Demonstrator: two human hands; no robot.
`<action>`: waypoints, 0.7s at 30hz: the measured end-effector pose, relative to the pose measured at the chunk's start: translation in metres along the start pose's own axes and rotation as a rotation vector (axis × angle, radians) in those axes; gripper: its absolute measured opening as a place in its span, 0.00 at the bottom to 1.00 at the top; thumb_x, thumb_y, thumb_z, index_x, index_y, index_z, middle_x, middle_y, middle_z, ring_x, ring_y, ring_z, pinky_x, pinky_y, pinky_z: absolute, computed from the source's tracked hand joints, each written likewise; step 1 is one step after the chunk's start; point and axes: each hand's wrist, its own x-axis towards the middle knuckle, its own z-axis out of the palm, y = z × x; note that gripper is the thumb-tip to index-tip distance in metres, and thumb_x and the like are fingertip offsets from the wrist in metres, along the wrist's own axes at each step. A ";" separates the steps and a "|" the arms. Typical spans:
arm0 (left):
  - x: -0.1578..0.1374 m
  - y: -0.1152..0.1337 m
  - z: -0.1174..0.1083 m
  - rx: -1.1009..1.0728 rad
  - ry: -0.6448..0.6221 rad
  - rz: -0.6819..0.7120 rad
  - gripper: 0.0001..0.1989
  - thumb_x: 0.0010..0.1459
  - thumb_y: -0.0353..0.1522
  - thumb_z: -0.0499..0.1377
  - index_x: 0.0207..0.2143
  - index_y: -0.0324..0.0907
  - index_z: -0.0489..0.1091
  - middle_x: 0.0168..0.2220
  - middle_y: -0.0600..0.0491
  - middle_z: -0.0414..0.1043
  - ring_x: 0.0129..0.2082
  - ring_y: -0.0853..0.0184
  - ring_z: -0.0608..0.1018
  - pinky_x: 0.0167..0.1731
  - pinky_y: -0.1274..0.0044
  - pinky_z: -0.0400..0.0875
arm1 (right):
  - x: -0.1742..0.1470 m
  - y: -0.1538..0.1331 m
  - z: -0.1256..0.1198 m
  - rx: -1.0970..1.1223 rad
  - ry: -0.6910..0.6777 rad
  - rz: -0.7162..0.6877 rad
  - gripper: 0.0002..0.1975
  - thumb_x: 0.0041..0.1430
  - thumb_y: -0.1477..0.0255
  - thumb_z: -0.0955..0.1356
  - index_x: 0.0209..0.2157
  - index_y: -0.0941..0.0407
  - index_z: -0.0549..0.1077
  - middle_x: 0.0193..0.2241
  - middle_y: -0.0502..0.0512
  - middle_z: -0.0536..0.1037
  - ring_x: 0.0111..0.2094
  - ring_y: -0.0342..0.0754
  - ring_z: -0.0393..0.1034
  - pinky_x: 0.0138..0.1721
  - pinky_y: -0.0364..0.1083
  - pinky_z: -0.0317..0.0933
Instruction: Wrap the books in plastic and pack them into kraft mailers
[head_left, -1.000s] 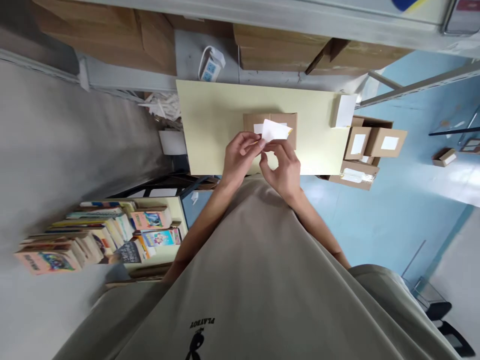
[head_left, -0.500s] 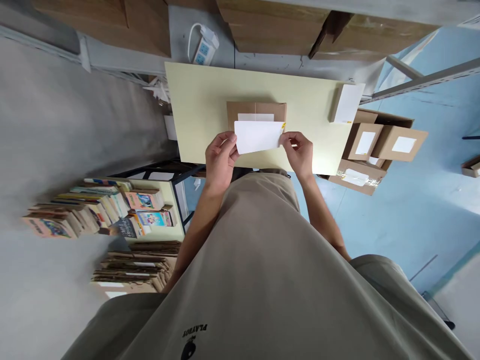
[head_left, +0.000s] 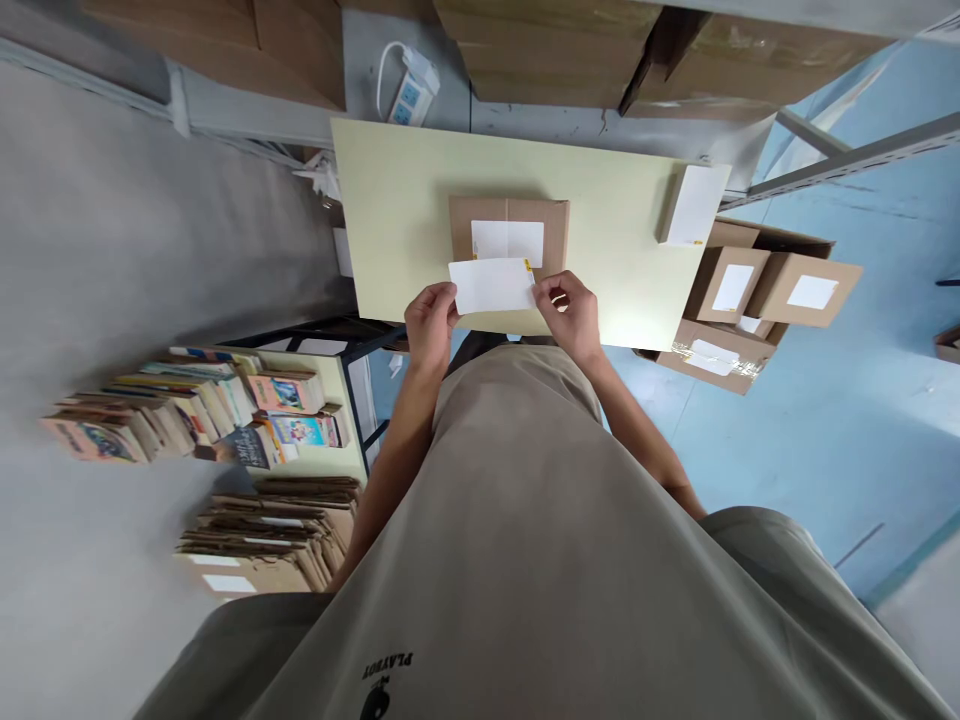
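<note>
Between my two hands is a white label [head_left: 493,286] with a small yellow mark at its upper right corner. My left hand [head_left: 433,325] pinches its left edge, and my right hand [head_left: 570,312] pinches the right edge. Just beyond it, a brown cardboard box [head_left: 555,235] lies on the pale yellow table [head_left: 397,220]. Another white label [head_left: 508,240] lies flat on top of that box, and the held one overlaps the box's near edge in view. A stack of white labels [head_left: 696,205] sits at the table's right end.
Right of the table, several labelled cardboard boxes [head_left: 802,287] stand together. At the left are rows of books [head_left: 161,405] and flattened cartons [head_left: 274,530]. Behind the table lie a power strip [head_left: 414,90] and large cartons [head_left: 555,55]. A metal rack post [head_left: 862,155] rises at the right.
The held label has moved toward my body and slightly left, with both hands following. More of the box and the label on its top now shows.
</note>
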 end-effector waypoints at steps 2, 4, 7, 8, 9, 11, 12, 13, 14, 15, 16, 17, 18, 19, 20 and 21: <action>0.007 -0.006 -0.002 0.038 0.032 0.000 0.24 0.59 0.51 0.82 0.36 0.47 0.76 0.37 0.53 0.84 0.45 0.59 0.90 0.46 0.71 0.88 | 0.004 0.005 0.005 -0.023 0.004 0.006 0.16 0.76 0.52 0.74 0.38 0.48 0.78 0.42 0.54 0.86 0.42 0.51 0.81 0.48 0.53 0.79; 0.017 -0.009 0.000 0.088 0.045 0.016 0.23 0.61 0.51 0.81 0.37 0.47 0.76 0.36 0.53 0.83 0.44 0.61 0.89 0.46 0.72 0.87 | 0.013 0.015 0.009 -0.045 0.020 0.019 0.17 0.77 0.51 0.73 0.39 0.48 0.78 0.43 0.55 0.87 0.42 0.51 0.81 0.49 0.54 0.79; 0.040 -0.012 0.009 0.166 0.045 0.067 0.23 0.63 0.53 0.80 0.37 0.47 0.76 0.36 0.54 0.82 0.43 0.62 0.87 0.44 0.73 0.85 | 0.035 0.033 0.014 -0.094 0.059 0.043 0.21 0.79 0.47 0.72 0.39 0.49 0.77 0.42 0.56 0.87 0.42 0.53 0.82 0.52 0.54 0.79; 0.050 -0.014 0.013 0.189 0.042 0.089 0.24 0.62 0.53 0.80 0.37 0.47 0.76 0.36 0.53 0.82 0.43 0.62 0.86 0.44 0.73 0.84 | 0.042 0.040 0.016 -0.114 0.075 0.049 0.22 0.80 0.46 0.72 0.39 0.49 0.77 0.41 0.56 0.87 0.42 0.53 0.82 0.52 0.55 0.79; 0.060 -0.016 0.017 0.208 0.039 0.112 0.25 0.61 0.53 0.81 0.36 0.47 0.76 0.35 0.53 0.81 0.42 0.62 0.85 0.44 0.72 0.84 | 0.050 0.045 0.018 -0.136 0.092 0.056 0.23 0.81 0.45 0.71 0.39 0.49 0.77 0.41 0.56 0.86 0.42 0.54 0.82 0.52 0.55 0.78; 0.081 -0.022 0.025 0.230 0.027 0.149 0.26 0.58 0.54 0.83 0.35 0.47 0.77 0.35 0.52 0.81 0.42 0.61 0.84 0.46 0.71 0.83 | 0.062 0.053 0.022 -0.188 0.128 0.076 0.22 0.83 0.47 0.70 0.39 0.49 0.76 0.41 0.57 0.86 0.43 0.55 0.82 0.53 0.56 0.78; 0.090 -0.025 0.028 0.234 0.018 0.160 0.27 0.57 0.54 0.83 0.35 0.47 0.77 0.35 0.52 0.81 0.42 0.61 0.84 0.46 0.70 0.83 | 0.066 0.055 0.025 -0.219 0.143 0.091 0.21 0.83 0.49 0.70 0.40 0.49 0.76 0.42 0.58 0.87 0.44 0.56 0.82 0.54 0.57 0.78; 0.098 -0.029 0.031 0.233 0.008 0.166 0.27 0.56 0.55 0.83 0.35 0.47 0.78 0.35 0.52 0.80 0.42 0.60 0.84 0.47 0.70 0.83 | 0.070 0.056 0.027 -0.254 0.153 0.109 0.19 0.84 0.52 0.70 0.40 0.49 0.76 0.43 0.59 0.87 0.45 0.57 0.83 0.56 0.57 0.78; 0.105 -0.032 0.033 0.229 -0.003 0.167 0.28 0.56 0.56 0.83 0.35 0.47 0.78 0.35 0.52 0.80 0.42 0.60 0.83 0.47 0.69 0.83 | 0.072 0.055 0.029 -0.290 0.158 0.130 0.17 0.85 0.55 0.69 0.41 0.50 0.77 0.44 0.60 0.87 0.46 0.57 0.83 0.57 0.58 0.77; 0.110 -0.035 0.035 0.224 -0.014 0.165 0.28 0.55 0.58 0.82 0.35 0.48 0.78 0.35 0.52 0.80 0.42 0.59 0.83 0.48 0.68 0.83 | 0.074 0.053 0.031 -0.325 0.158 0.153 0.15 0.85 0.58 0.69 0.42 0.50 0.77 0.46 0.61 0.87 0.47 0.58 0.83 0.58 0.58 0.77; 0.114 -0.037 0.037 0.217 -0.021 0.163 0.29 0.55 0.59 0.82 0.35 0.48 0.78 0.35 0.52 0.80 0.42 0.59 0.83 0.49 0.67 0.83 | 0.075 0.051 0.033 -0.356 0.153 0.177 0.14 0.85 0.60 0.68 0.43 0.51 0.78 0.47 0.62 0.87 0.48 0.58 0.83 0.60 0.58 0.77; 0.117 -0.038 0.038 0.210 -0.024 0.162 0.29 0.54 0.59 0.82 0.35 0.48 0.78 0.35 0.52 0.80 0.42 0.59 0.83 0.50 0.67 0.83 | 0.075 0.048 0.034 -0.382 0.147 0.200 0.13 0.85 0.61 0.68 0.44 0.51 0.78 0.48 0.63 0.87 0.50 0.59 0.83 0.61 0.59 0.77; 0.118 -0.039 0.040 0.202 -0.025 0.162 0.29 0.53 0.59 0.82 0.35 0.49 0.78 0.34 0.52 0.80 0.43 0.59 0.83 0.50 0.66 0.83 | 0.076 0.045 0.036 -0.402 0.143 0.220 0.13 0.86 0.62 0.67 0.45 0.52 0.79 0.50 0.64 0.87 0.51 0.59 0.84 0.63 0.60 0.77; 0.119 -0.039 0.041 0.197 -0.026 0.164 0.29 0.53 0.59 0.82 0.35 0.49 0.78 0.34 0.52 0.79 0.43 0.58 0.83 0.51 0.66 0.83 | 0.076 0.043 0.037 -0.417 0.140 0.238 0.13 0.86 0.62 0.67 0.46 0.52 0.79 0.51 0.65 0.88 0.52 0.59 0.84 0.64 0.60 0.77; 0.119 -0.038 0.042 0.197 -0.029 0.167 0.28 0.53 0.59 0.82 0.35 0.49 0.77 0.34 0.52 0.79 0.43 0.59 0.82 0.51 0.66 0.82 | 0.077 0.041 0.037 -0.428 0.140 0.253 0.13 0.86 0.63 0.66 0.47 0.52 0.79 0.52 0.65 0.88 0.53 0.60 0.84 0.65 0.61 0.77; 0.119 -0.037 0.044 0.202 -0.031 0.170 0.28 0.53 0.58 0.81 0.35 0.49 0.77 0.34 0.52 0.78 0.43 0.59 0.82 0.51 0.66 0.82 | 0.077 0.039 0.038 -0.436 0.140 0.263 0.13 0.86 0.63 0.66 0.47 0.52 0.80 0.53 0.65 0.88 0.54 0.60 0.84 0.66 0.61 0.77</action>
